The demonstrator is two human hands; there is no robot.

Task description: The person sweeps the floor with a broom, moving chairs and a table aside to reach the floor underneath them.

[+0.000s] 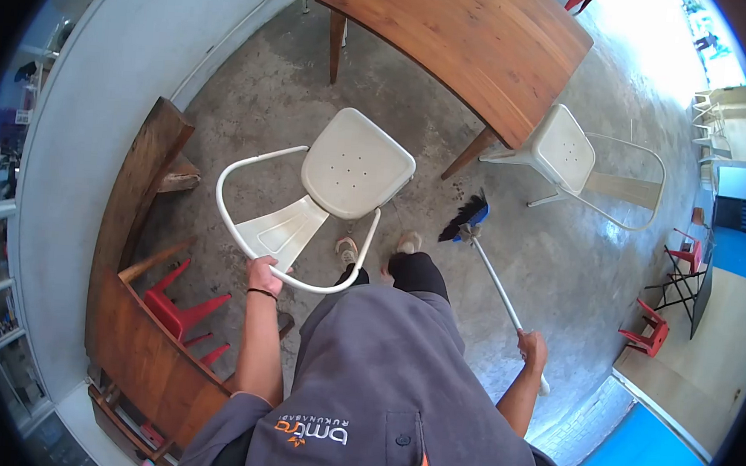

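The left hand (264, 278) is closed around the back rail of a white chair (351, 165), probably because that rail is its nearest part; the seat points away, toward the table (461, 42). Its legs are hidden, so whether they touch the floor (253, 97) is unclear. The right hand (533, 349) is wrapped round the broom (499, 285) near the handle's top, which seems to let the bristles reach down beside a table leg, near the other chair (564, 151).
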